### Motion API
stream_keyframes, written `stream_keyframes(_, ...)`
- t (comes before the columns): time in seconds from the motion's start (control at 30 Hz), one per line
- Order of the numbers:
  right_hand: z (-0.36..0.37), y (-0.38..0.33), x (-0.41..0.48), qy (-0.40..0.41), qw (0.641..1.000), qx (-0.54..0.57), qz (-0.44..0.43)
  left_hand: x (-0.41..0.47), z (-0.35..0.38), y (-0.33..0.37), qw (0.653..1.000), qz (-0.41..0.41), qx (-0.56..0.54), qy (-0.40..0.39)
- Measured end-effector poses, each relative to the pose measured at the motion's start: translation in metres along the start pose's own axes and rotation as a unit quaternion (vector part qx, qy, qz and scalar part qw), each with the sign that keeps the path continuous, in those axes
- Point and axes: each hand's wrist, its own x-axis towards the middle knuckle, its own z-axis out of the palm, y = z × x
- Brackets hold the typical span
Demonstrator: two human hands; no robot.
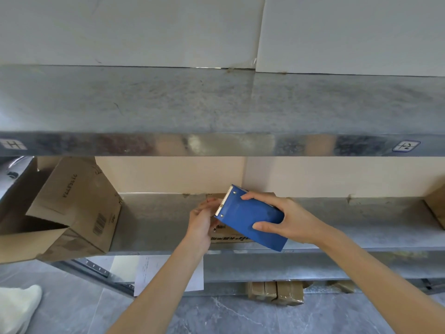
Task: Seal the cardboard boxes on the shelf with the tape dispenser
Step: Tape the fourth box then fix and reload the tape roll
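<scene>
Tape dispenser [250,220] in right hand [289,220]; left hand [202,220] at its blade [225,201]

Both bare forearms rise from below and converge on the tape dispenser [250,220]. The right hand [286,221] grips it from its right side, with the thumb hooked over the dispenser's near edge, the fingers wrapped over its far edge and the wrist straight. That forearm slants away down and to the right. The left hand [203,221] is just left of the dispenser at its toothed end, fingers bunched and pointing up at the teeth. It's too blurred to tell whether they pinch anything. The left forearm angles down and to the left.
</scene>
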Motion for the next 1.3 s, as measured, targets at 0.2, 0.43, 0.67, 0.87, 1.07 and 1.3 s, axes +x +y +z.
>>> stream_keyframes(0.2, 0.000, 0.007, -0.007, 0.019, 1.000, 0.019, -0.002, 0.001, -0.005, 0.017, 0.955, 0.173, 0.233, -0.063)
stream_keyframes(0.43, 0.000, 0.004, -0.013, -0.007, 1.000, -0.022, -0.008, 0.002, 0.000, 0.019, 0.935, 0.209, 0.274, -0.077)
stream_keyframes(0.67, -0.011, 0.008, -0.013, -0.032, 0.997, -0.062, -0.012, -0.001, 0.007, 0.009, 0.933, 0.214, 0.281, -0.074)
stream_keyframes(0.87, -0.021, 0.016, -0.013, -0.079, 0.994, -0.082, 0.004, 0.004, 0.012, 0.006, 0.903, 0.218, 0.345, -0.132)
stream_keyframes(1.07, -0.033, 0.024, -0.014, -0.101, 0.992, -0.073, 0.002, 0.006, 0.023, 0.005, 0.904, 0.185, 0.355, -0.147)
stream_keyframes(1.3, -0.041, 0.033, -0.017, -0.110, 0.990, -0.088, -0.025, 0.001, 0.028, 0.003, 0.868, 0.222, 0.421, -0.142)
